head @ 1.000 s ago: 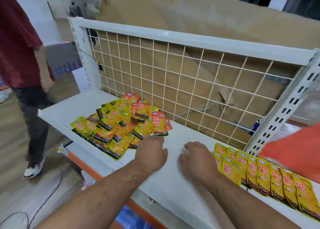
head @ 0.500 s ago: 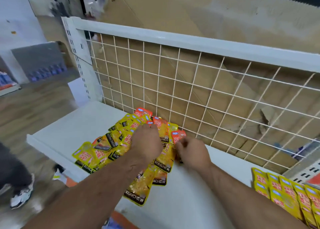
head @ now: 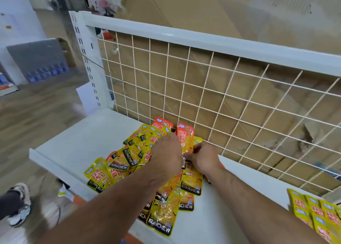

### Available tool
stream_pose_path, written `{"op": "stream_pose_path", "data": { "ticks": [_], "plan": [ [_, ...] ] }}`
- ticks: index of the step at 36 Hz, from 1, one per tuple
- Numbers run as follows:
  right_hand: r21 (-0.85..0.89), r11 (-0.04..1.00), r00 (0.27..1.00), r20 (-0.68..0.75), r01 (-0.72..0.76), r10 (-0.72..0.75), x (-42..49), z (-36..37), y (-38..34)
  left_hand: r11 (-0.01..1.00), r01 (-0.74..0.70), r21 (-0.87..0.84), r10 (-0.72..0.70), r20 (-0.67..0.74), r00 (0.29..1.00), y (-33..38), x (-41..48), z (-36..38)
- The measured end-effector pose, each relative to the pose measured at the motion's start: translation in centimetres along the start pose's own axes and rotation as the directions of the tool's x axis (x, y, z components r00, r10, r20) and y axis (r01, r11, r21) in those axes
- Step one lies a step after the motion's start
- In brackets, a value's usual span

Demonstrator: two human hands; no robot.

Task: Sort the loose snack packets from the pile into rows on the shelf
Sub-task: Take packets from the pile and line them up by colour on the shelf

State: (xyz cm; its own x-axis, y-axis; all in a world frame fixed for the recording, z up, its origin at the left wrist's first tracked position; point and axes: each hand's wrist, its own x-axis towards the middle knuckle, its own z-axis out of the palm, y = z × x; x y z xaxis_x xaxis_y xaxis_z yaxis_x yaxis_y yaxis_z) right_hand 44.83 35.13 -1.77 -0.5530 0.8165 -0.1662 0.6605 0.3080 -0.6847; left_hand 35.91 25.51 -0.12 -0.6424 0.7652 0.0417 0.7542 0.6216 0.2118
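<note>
Cardboard sheets fill the background, brown and creased, standing behind the mesh, a white wire grid under a white top rail. White metal shelf in front of it, flat, low lip on the near edge. The pile sits left of centre on the shelf, running from the mesh foot out to the near edge. It's glossy flat sachets, mostly yellow with a clear window showing yellow snack, a black band printed KONCHEW, a red label block and a small blue tab at the top. A few orange-red ones are mixed in, mostly at the back. Packets overlap at all angles and a couple hang over the near lip. The row is at far right, well apart from the pile: the same yellow packets overlapped like shingles, all facing one way, cut off by the frame edge. Left hand is on top of the pile, back up, fingers bent down among the yellow packets. Fingertips are hidden, so I cannot tell if it grips anything. Right hand is just beside it, thumb and fingers pinching the lower end of an orange packet, which stands upright close to the mesh. A shoe is on the floor at lower left.
</note>
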Motion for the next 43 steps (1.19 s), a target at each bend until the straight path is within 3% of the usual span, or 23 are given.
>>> {"op": "stream_pose_path", "data": {
  "ticks": [5, 12, 19, 23, 27, 43],
  "plan": [
    [0.150, 0.989, 1.000, -0.009, 0.002, 0.000, -0.2, 0.0, 0.0, 1.000, -0.009, -0.029, 0.008, -0.019, 1.000, 0.1, 0.0, -0.1],
    [0.313, 0.949, 0.998, 0.053, -0.036, 0.020, -1.3, -1.9, 0.2, 0.943, 0.029, -0.332, -0.042, -0.032, 0.999, 0.9, -1.2, -0.9],
    [0.476, 0.876, 0.991, 0.130, -0.082, 0.022, -3.7, -4.9, 1.9, 0.706, 0.184, -0.684, -0.146, 0.114, 0.983, 3.8, -3.1, -2.0],
    [0.420, 0.906, 0.990, 0.141, -0.059, -0.001, -5.4, -7.3, 4.2, 0.533, 0.260, -0.805, -0.176, 0.196, 0.965, 6.1, -5.0, -1.7],
    [0.383, 0.921, 0.985, 0.170, -0.065, -0.001, -7.5, -9.8, 7.1, 0.428, 0.298, -0.853, -0.214, 0.225, 0.951, 8.4, -7.1, -1.0],
    [0.474, 0.879, 0.996, -0.023, -0.060, 0.081, -18.3, -17.8, 20.3, 0.348, 0.384, -0.855, -0.160, 0.350, 0.923, 21.1, -18.5, 2.5]
  ]
}}
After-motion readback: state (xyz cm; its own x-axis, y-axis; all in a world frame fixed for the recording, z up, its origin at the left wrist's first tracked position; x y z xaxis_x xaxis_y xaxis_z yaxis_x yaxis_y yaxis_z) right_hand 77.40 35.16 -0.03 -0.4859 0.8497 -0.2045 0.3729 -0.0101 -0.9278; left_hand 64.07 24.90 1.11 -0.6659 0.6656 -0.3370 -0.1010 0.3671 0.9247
